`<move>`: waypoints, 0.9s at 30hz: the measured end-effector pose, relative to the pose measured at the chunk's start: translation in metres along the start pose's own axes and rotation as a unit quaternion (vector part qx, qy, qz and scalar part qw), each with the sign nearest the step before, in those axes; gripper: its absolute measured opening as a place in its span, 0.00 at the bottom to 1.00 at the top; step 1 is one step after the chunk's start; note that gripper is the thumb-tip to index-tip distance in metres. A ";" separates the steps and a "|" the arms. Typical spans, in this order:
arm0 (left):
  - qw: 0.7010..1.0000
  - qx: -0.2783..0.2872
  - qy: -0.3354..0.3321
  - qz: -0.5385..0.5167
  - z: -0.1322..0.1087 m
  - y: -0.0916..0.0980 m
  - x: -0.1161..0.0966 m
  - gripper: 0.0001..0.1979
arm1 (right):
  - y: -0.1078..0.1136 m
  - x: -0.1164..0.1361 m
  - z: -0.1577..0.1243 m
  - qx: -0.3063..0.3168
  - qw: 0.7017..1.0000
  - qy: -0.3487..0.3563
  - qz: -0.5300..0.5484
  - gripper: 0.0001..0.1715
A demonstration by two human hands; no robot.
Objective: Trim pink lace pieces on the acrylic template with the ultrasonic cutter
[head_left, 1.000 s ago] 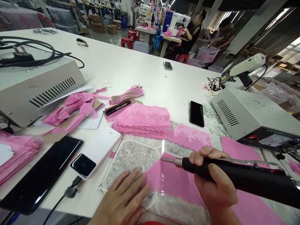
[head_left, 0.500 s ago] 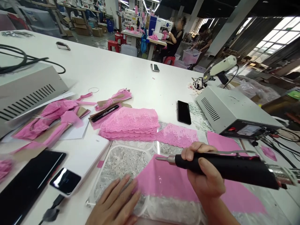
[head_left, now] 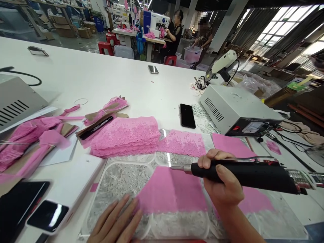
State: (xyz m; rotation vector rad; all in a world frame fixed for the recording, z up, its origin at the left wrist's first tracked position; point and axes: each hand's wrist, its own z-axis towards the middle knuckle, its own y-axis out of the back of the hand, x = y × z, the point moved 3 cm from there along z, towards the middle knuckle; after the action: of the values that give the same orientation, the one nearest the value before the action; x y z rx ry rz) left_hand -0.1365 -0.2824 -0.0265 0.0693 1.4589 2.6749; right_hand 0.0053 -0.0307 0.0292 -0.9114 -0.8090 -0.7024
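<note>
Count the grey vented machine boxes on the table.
2. The left box is partly cut off at the frame edge; the right box stands beside the black phone. Others may be hidden.

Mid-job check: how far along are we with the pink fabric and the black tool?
Seemingly done: a stack of pink lace pieces lies behind the work. In hand: the right hand grips the black metal-tipped handheld tool, tip at the top edge of the flat pink fabric piece; the left hand lies flat beside it. Possibly left: a single pink lace strip and another pink fabric sheet.
</note>
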 end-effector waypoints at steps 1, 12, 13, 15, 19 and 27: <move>1.000 0.002 0.003 0.001 0.000 0.000 0.000 0.13 | -0.001 0.000 0.000 0.003 1.000 0.001 0.000 0.06; 1.000 0.007 0.012 -0.007 0.002 0.001 -0.001 0.14 | -0.005 -0.005 -0.001 0.018 1.000 -0.003 -0.001 0.06; 1.000 0.009 0.011 -0.004 0.002 0.002 -0.002 0.13 | -0.006 -0.005 -0.001 0.017 1.000 -0.004 -0.002 0.06; 1.000 0.012 0.010 0.002 0.002 0.003 -0.002 0.13 | -0.006 -0.005 0.000 0.015 1.000 -0.004 -0.001 0.06; 1.000 0.016 0.014 0.005 0.001 0.003 -0.003 0.14 | -0.005 -0.005 0.001 0.014 1.000 -0.007 -0.003 0.06; 1.000 0.011 0.019 -0.004 0.001 0.001 -0.002 0.13 | -0.003 -0.004 -0.001 0.012 1.000 -0.003 -0.020 0.07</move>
State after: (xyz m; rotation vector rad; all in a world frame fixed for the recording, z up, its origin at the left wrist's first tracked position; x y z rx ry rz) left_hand -0.1343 -0.2825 -0.0256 0.0142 1.4970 2.6671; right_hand 0.0007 -0.0323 0.0268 -0.8785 -0.8417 -0.7235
